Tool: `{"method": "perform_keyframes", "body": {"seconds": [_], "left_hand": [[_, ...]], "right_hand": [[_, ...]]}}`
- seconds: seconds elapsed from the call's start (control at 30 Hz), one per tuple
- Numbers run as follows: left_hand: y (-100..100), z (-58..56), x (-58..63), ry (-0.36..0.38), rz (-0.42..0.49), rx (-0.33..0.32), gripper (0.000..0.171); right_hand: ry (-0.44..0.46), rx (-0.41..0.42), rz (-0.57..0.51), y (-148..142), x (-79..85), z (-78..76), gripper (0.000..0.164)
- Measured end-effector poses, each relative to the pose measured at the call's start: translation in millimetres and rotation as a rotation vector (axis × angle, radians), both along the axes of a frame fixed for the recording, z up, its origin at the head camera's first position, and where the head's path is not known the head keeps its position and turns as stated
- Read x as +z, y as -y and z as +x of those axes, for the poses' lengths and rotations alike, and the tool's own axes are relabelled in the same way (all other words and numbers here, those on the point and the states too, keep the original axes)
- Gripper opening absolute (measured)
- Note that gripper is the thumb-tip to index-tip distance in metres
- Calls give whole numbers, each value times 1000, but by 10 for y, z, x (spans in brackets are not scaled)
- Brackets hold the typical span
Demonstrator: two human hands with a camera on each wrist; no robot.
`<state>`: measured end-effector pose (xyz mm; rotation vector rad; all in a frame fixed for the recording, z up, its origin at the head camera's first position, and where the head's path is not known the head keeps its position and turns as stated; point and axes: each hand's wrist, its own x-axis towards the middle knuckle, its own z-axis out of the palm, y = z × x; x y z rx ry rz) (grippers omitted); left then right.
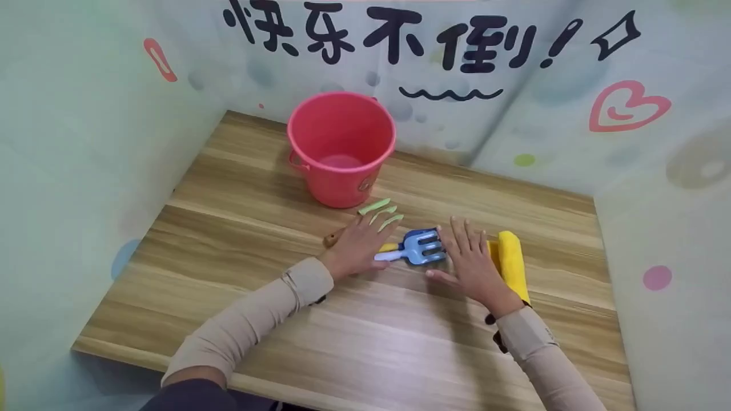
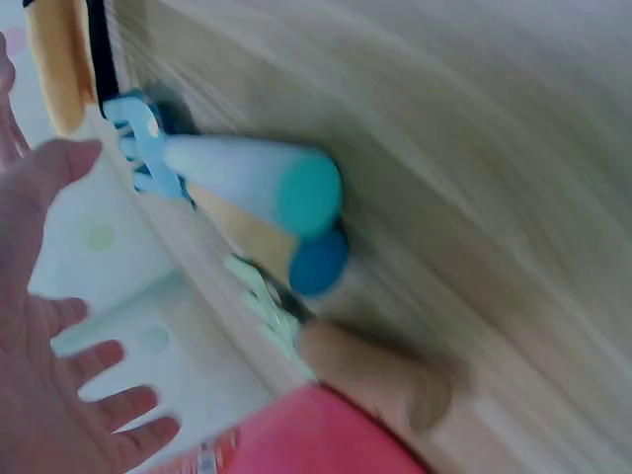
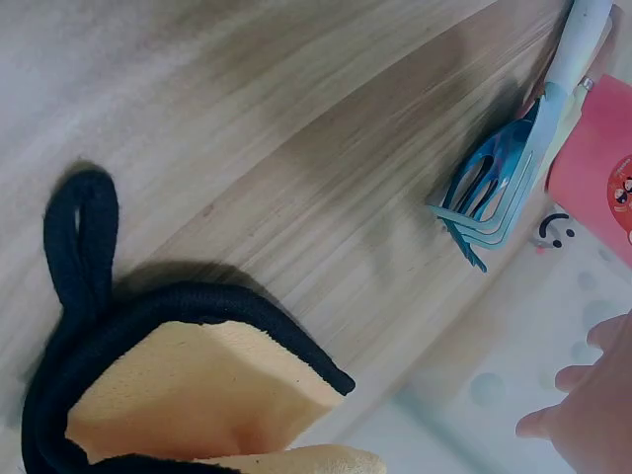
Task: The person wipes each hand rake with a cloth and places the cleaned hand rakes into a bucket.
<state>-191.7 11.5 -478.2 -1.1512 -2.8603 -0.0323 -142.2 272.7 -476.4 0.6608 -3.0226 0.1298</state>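
Observation:
My left hand [image 1: 357, 245], palm down with fingers spread, is over the handles of several small garden tools. A light-blue hand fork [image 1: 420, 251] with a pale handle overlaps a darker blue tool [image 2: 321, 262] with a yellow handle. Beside them lies a pale-green rake [image 2: 272, 311] with a brown handle [image 2: 365, 370], partly hidden by the left hand in the head view. My right hand [image 1: 471, 265] has straight fingers, between the fork's tines and a yellow oven mitt [image 1: 512, 265] with black trim and a loop [image 3: 81, 232]. Neither hand grips anything.
A pink-red bucket [image 1: 342, 185] stands upright behind the tools, its inside bare. The wooden tabletop [image 1: 228, 228] is bordered at the back and sides by printed fabric walls [image 1: 645, 171].

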Motion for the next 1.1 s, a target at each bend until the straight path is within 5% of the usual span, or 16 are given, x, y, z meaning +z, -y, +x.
{"method": "perform_keyframes", "body": {"seconds": [0.23,0.7,0.87,1.1], "left_hand": [[-169,152,-170,84,72,49,38],[-412,303,-502,6,66,158,24],[-416,295,-493,82,150,197,16],[-368,247,-413,292,270,230,14]], "right_hand": [[-36,-8,1,-24,-24,12,89],[-21,-28,-21,-80,-52,40,87],[-3,-53,-35,-81,-61,36,87],[-19,-113,-77,-166,-33,15,84]]}}
